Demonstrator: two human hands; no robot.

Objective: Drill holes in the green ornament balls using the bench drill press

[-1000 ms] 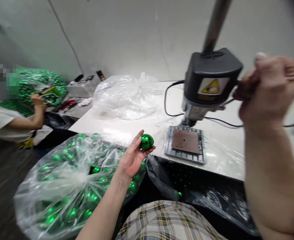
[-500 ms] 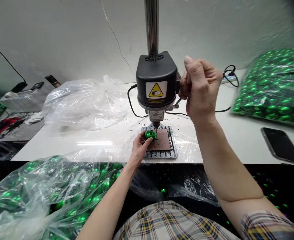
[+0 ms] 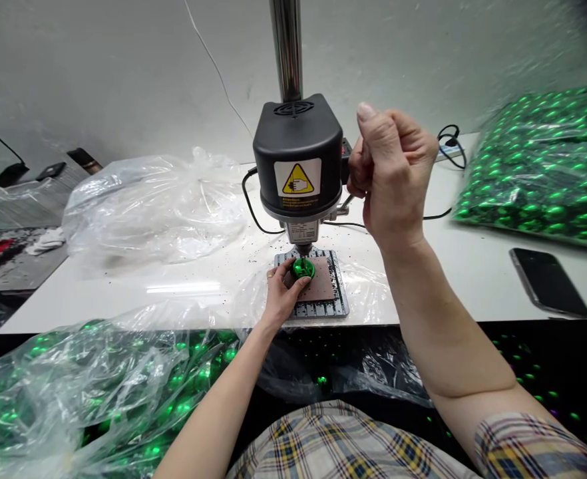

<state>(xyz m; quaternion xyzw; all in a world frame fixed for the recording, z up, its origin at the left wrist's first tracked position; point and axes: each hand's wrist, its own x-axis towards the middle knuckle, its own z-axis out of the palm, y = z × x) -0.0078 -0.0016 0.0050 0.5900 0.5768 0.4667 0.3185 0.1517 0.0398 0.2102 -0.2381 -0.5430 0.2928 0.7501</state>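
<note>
A small drill press (image 3: 298,159) with a black housing and a yellow warning label stands on the white table. My left hand (image 3: 283,289) pinches a shiny green ball (image 3: 303,268) between thumb and fingers, directly beneath the chuck (image 3: 304,248). The ball rests over a pinkish-brown board (image 3: 321,283) on the slotted metal base (image 3: 341,303). Whether the bit touches the ball I cannot tell. My right hand (image 3: 396,173) is closed round the press's feed lever (image 3: 346,201), raised at the right of the housing.
Dark shavings dot the base and table (image 3: 174,309). Clear plastic bags (image 3: 158,206) lie at left; a bag of green balls (image 3: 543,173) sits at right, another (image 3: 114,379) below the front edge. A phone (image 3: 550,283) lies at right. Cables run behind the press.
My left hand has brought the green ball slightly right relative to the base, in under the chuck. My right hand keeps its hold on the lever. The whole view has shifted a little.
</note>
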